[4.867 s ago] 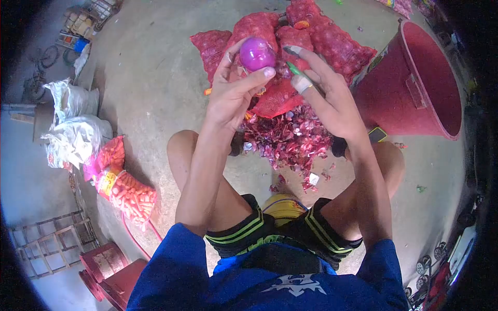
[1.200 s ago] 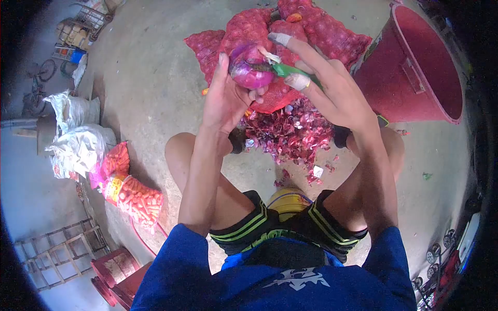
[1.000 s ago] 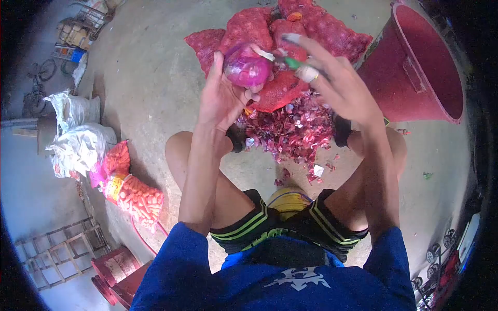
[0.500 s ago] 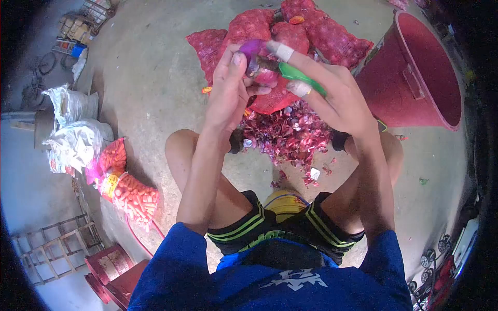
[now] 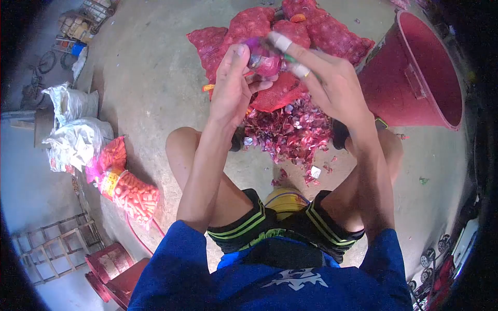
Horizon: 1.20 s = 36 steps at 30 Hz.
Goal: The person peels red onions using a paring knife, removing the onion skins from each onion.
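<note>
A purple-red onion (image 5: 266,65) sits in the fingers of my left hand (image 5: 231,88), its thumb upright along the near side. My right hand (image 5: 337,88), with white tape round two fingertips, is closed round a small knife whose green handle (image 5: 290,59) shows only in part. The knife's blade is blurred and mostly hidden between the fingers and the onion. Below both hands, a heap of red onion skins (image 5: 290,132) lies on the floor between my feet.
Red mesh sacks of onions (image 5: 249,28) lie just beyond my hands. A big red tub (image 5: 386,85) leans at the right. To the left are white sacks (image 5: 78,142) and a clear bag of carrots (image 5: 137,197). Red buckets (image 5: 111,262) stand at lower left.
My right hand has turned and shifted slightly at the onion, so less of the green handle shows. The onion sits a little differently in my left hand, which stays almost in place.
</note>
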{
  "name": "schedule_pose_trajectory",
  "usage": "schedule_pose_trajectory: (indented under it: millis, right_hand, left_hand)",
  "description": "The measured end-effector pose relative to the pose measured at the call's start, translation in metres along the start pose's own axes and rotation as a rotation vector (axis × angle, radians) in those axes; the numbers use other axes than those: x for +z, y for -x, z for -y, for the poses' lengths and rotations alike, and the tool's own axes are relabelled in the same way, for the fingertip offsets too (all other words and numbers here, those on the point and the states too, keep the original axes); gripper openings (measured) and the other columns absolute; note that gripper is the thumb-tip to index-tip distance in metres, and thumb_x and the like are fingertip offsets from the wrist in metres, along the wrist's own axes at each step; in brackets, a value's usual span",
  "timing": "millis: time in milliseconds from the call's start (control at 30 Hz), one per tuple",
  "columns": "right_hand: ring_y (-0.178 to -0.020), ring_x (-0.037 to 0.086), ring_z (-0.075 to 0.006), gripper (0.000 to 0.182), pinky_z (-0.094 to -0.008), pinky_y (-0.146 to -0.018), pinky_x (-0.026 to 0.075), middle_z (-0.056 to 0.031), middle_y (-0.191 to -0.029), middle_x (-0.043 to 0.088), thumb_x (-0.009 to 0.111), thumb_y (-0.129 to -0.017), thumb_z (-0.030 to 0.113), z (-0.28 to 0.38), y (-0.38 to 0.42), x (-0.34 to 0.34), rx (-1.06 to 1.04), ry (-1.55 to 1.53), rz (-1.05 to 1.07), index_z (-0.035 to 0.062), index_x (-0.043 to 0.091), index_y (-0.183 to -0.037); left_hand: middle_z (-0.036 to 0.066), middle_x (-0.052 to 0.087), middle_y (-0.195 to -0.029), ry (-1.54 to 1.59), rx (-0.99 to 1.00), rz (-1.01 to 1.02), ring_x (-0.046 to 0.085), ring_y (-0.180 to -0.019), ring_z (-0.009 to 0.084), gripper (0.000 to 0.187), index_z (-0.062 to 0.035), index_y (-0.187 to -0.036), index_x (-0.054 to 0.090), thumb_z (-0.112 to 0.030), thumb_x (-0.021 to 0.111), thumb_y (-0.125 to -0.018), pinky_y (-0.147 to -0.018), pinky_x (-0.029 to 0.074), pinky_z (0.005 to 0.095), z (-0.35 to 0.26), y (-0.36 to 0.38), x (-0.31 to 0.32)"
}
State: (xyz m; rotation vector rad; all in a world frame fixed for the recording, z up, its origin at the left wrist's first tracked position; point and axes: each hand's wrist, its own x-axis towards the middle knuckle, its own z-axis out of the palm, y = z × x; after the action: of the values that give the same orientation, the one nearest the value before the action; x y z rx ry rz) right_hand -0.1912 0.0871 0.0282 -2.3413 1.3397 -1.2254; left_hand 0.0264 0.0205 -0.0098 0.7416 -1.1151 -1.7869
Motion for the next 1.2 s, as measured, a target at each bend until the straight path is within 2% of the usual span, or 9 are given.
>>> schedule_pose_trajectory:
  millis: [100,333,533,633,667,733,1033,1133,1200]
  right_hand:
    - [-0.078,0.070,-0.0375,0.050,-0.0469,-0.069,0.054,-0.0180,-0.088,0.071,0.066,-0.102,0.015,-0.023,0.001,0.010,0.060,0.103,-0.181,0.0270,0.064,-0.151]
    - [-0.080,0.072,-0.0405,0.044,-0.0498,-0.072,0.056,-0.0188,-0.091,0.074,0.063,-0.106,0.022,-0.036,0.001,0.027,0.162,0.103,-0.279,0.0261,0.065,-0.150]
    - [-0.080,0.071,-0.0452,0.044,-0.0514,-0.078,0.056,-0.0234,-0.085,0.071,0.058,-0.109,0.035,-0.082,0.010,0.015,0.564,0.243,-0.158,0.0182,0.062,-0.150]
    - [-0.076,0.070,-0.0437,0.057,-0.0476,-0.075,0.053,-0.0244,-0.080,0.068,0.056,-0.109,0.029,-0.053,0.008,-0.001,0.587,-0.062,-0.109,0.0090,0.045,-0.162]
    - [-0.076,0.070,-0.0437,0.057,-0.0476,-0.075,0.053,-0.0244,-0.080,0.068,0.056,-0.109,0.029,-0.041,0.009,-0.001,0.582,-0.065,-0.101,0.0090,0.045,-0.162]
    - [-0.072,0.068,-0.0422,0.063,-0.0479,-0.072,0.051,-0.0217,-0.078,0.066,0.060,-0.108,0.028,-0.019,0.013,0.000,0.243,-0.239,-0.092,0.0122,0.040,-0.166]
    - [-0.071,0.066,-0.0465,0.068,-0.0524,-0.067,0.049,-0.0197,-0.076,0.066,0.066,-0.105,0.027,-0.002,0.007,0.006,0.129,-0.102,-0.043,0.0168,0.039,-0.167]
    - [-0.072,0.066,-0.0466,0.067,-0.0528,-0.067,0.049,-0.0203,-0.078,0.068,0.065,-0.106,0.029,-0.005,0.008,0.007,0.071,-0.144,-0.068,0.0173,0.040,-0.166]
    - [-0.072,0.067,-0.0469,0.062,-0.0528,-0.067,0.049,-0.0219,-0.078,0.068,0.063,-0.108,0.031,-0.009,0.011,0.002,0.066,-0.016,-0.005,0.0150,0.041,-0.164]
  left_hand:
    - [0.007,0.076,-0.114,0.018,-0.027,0.009,0.077,-0.095,0.0207,0.037,-0.0139,-0.127,0.058,-0.048,0.057,-0.112,-0.082,0.064,0.0341,0.002,0.001,0.003]
    - [0.008,0.076,-0.116,0.014,0.040,0.004,0.077,-0.098,0.0213,0.031,-0.0132,-0.125,0.057,-0.038,0.066,-0.109,-0.084,0.064,0.0354,0.007,-0.005,0.010]
    - [0.009,0.071,-0.130,-0.057,0.070,0.097,0.076,-0.111,0.0244,0.027,-0.0153,-0.127,0.052,-0.037,0.059,-0.112,-0.096,0.064,0.0411,0.002,0.003,0.003]
    - [0.009,0.070,-0.133,-0.097,0.088,0.041,0.075,-0.113,0.0233,0.030,-0.0146,-0.133,0.053,-0.037,0.056,-0.113,-0.097,0.064,0.0408,-0.003,0.005,-0.003]
    - [0.008,0.070,-0.134,-0.055,0.080,0.050,0.075,-0.114,0.0230,0.033,-0.0142,-0.137,0.052,-0.037,0.054,-0.114,-0.096,0.065,0.0406,-0.005,0.005,-0.005]
    - [0.008,0.070,-0.134,-0.013,0.066,0.059,0.075,-0.115,0.0226,0.036,-0.0137,-0.141,0.052,-0.038,0.052,-0.115,-0.096,0.066,0.0404,-0.004,0.005,-0.010]
    - [0.008,0.076,-0.119,0.061,0.088,0.067,0.078,-0.102,0.0205,0.036,-0.0118,-0.136,0.057,-0.036,0.064,-0.110,-0.083,0.067,0.0377,-0.004,0.007,-0.003]
    - [0.010,0.065,-0.144,-0.065,0.059,0.161,0.070,-0.126,0.0231,0.041,-0.0117,-0.149,0.049,-0.035,0.050,-0.115,-0.097,0.066,0.0481,-0.004,0.006,-0.004]
    - [0.007,0.076,-0.119,0.036,0.099,0.093,0.078,-0.102,0.0188,0.041,-0.0098,-0.138,0.057,-0.036,0.066,-0.108,-0.084,0.067,0.0386,-0.001,0.007,-0.002]
